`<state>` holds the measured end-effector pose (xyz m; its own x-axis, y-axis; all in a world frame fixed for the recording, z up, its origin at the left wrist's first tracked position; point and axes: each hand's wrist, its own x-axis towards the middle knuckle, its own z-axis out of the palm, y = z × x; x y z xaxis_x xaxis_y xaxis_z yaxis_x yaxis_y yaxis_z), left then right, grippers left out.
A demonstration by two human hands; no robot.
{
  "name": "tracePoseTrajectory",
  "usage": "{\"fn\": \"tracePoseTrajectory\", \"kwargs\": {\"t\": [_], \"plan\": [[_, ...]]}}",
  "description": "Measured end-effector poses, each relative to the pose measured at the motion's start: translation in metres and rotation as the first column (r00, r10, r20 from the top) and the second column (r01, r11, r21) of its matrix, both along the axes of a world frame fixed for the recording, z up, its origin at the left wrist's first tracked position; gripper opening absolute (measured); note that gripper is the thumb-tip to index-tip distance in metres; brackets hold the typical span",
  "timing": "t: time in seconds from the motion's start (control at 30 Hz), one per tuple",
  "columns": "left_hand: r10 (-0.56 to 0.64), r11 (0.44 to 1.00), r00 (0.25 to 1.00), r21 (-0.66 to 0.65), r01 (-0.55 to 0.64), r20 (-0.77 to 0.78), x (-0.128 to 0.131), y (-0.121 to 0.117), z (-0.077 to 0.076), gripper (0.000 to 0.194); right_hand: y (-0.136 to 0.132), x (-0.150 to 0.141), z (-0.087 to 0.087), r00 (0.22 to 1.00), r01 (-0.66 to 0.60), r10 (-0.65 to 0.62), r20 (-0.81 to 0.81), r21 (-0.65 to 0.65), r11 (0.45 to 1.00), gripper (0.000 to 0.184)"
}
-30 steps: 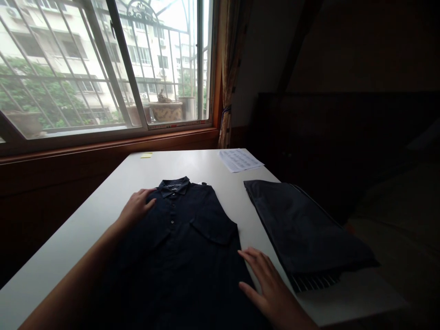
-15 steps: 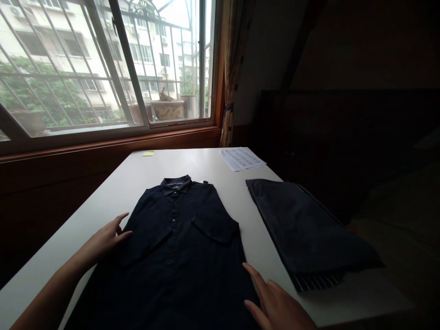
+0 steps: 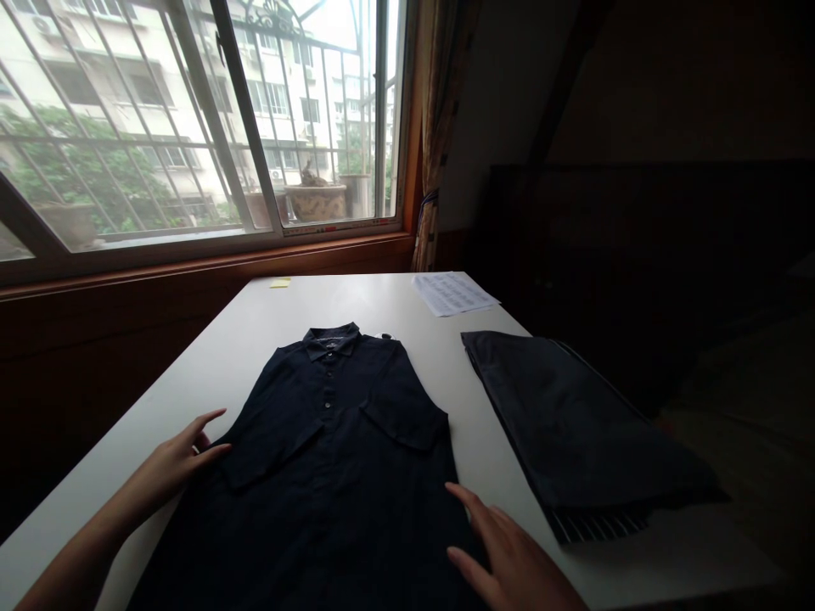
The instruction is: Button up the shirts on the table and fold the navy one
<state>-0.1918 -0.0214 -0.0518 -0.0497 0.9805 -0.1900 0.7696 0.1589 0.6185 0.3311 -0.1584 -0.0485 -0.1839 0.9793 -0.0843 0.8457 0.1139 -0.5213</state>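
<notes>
A dark navy button-up shirt (image 3: 331,475) lies face up on the white table (image 3: 210,356), its collar at the far end and its short sleeves laid inward over the front. At the shirt's left edge, my left hand (image 3: 184,454) has thumb and fingers apart, the thumb tip touching the cloth near the left sleeve. My right hand (image 3: 509,552) rests along the right edge, fingers spread, with fingertips on the cloth. Neither hand grips the fabric. The shirt's lower end runs out of view at the bottom.
Right of the shirt lies a folded dark garment (image 3: 586,424) with a striped part showing at its near end. Printed sheets (image 3: 453,294) lie at the far right of the table, and a yellow sticky note (image 3: 280,283) at the far left. Beyond is a barred window (image 3: 191,127) with a curtain (image 3: 436,144).
My left hand has slid slightly down and left along the shirt's edge. My right hand has barely moved. The whole view has shifted a little.
</notes>
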Motion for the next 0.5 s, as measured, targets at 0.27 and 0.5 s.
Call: {"fn": "tracePoseTrajectory", "kwargs": {"t": [0.27, 0.5], "plan": [[0.018, 1.0, 0.999, -0.001, -0.018, 0.039, 0.001, -0.005, 0.001, 0.09, 0.005, -0.004, 0.015, 0.963, 0.093, -0.122, -0.241, -0.13, 0.987, 0.051], [0.014, 1.0, 1.0, 0.003, -0.014, 0.026, 0.001, -0.01, -0.002, 0.089, 0.015, -0.001, 0.008, 0.927, 0.087, -0.16, -0.338, -0.222, 0.971, 0.044]]}}
